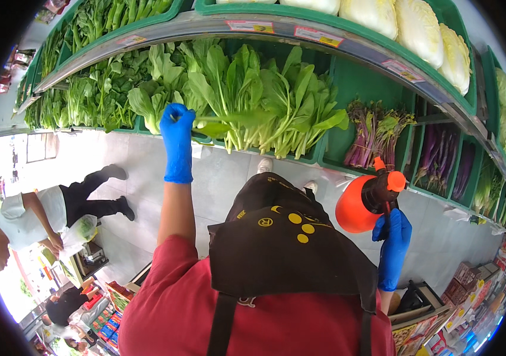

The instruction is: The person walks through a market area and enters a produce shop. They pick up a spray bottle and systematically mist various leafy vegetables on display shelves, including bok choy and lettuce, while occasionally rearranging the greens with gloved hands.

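Observation:
My left hand (176, 142), in a blue glove, pinches the end of a leafy green stalk (248, 118), whose leaf is blurred. It is over the front edge of the lower shelf, before bunches of leafy greens (275, 93) and some bok choy (148, 109). Another blue glove covers my right hand (395, 236), which grips the dark handle of an orange pump spray bottle (355, 207). The bottle is in front of a green crate (350, 84) that holds bundled purple-stemmed greens (375, 133).
Napa cabbages (417, 33) fill a crate on the upper shelf, behind a metal shelf edge (181, 29) with price labels. Long purple eggplants (437, 153) lie at right. On the left, a person (35, 209) carries a plastic bag (77, 231). Cartons (466, 276) stand behind me at right.

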Motion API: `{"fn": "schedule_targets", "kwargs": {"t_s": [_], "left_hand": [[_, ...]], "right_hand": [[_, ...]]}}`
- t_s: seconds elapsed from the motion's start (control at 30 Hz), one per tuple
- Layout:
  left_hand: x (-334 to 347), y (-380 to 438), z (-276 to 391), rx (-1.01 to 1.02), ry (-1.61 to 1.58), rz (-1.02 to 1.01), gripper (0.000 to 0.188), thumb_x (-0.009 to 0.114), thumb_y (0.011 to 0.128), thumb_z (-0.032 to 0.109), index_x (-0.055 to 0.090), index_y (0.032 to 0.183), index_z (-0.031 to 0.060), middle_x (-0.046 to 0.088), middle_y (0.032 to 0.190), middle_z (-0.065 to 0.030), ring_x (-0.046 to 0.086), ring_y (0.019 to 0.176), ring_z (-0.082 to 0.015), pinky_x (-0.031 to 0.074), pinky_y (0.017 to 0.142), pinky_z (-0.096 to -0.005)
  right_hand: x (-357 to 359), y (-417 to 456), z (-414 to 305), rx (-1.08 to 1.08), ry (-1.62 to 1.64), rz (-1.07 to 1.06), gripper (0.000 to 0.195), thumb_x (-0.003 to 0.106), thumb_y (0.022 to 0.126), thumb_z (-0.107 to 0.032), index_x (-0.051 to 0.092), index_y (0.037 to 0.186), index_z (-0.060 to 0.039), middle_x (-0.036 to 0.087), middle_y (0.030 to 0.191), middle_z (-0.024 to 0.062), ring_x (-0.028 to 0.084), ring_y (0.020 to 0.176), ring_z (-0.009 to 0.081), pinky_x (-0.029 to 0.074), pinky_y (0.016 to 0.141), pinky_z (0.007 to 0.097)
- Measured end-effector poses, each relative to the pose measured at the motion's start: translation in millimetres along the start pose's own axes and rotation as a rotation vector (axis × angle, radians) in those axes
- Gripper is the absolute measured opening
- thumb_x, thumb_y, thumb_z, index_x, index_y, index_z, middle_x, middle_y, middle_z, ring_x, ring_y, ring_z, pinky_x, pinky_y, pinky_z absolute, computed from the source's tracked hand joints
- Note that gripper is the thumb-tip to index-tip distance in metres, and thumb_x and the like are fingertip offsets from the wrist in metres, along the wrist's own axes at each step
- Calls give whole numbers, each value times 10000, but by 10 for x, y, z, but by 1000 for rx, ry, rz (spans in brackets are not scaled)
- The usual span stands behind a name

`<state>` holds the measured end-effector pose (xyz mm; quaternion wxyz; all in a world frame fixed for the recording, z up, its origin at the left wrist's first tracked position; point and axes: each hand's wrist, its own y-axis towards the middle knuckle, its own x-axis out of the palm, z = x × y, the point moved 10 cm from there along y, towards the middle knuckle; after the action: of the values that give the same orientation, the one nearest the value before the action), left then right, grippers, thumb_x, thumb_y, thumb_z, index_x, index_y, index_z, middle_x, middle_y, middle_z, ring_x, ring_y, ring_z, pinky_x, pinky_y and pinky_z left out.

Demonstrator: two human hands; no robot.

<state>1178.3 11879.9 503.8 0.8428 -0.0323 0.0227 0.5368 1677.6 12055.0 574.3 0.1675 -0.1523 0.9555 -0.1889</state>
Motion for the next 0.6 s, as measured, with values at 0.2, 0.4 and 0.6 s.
{"fn": "schedule_targets", "kwargs": {"t_s": [0.2,0.4,0.6], "left_hand": [[586,116,-273,-154,25,-367,227,517,704,-1,569,907,85,565,841,-7,488,679,-95,410,607,-224],[1145,-57,-873,165,688,-540,153,571,837,220,621,880,82,645,813,-131,610,680,-257,487,601,-350],[1209,-370,-1182,132,1114,-491,474,642,727,538,622,765,66,638,741,-156,624,715,-344,493,624,-432]], "right_hand": [[110,-15,-32,-19,42,59,398,421,957,-338,542,728,-35,499,580,22,434,467,96,325,457,223],[190,-84,-28,-3,110,48,388,447,952,-338,563,750,-28,535,597,38,481,491,105,351,461,228],[282,-140,-9,29,95,47,367,418,958,-307,539,758,-24,508,581,43,447,464,116,344,452,236]]}}
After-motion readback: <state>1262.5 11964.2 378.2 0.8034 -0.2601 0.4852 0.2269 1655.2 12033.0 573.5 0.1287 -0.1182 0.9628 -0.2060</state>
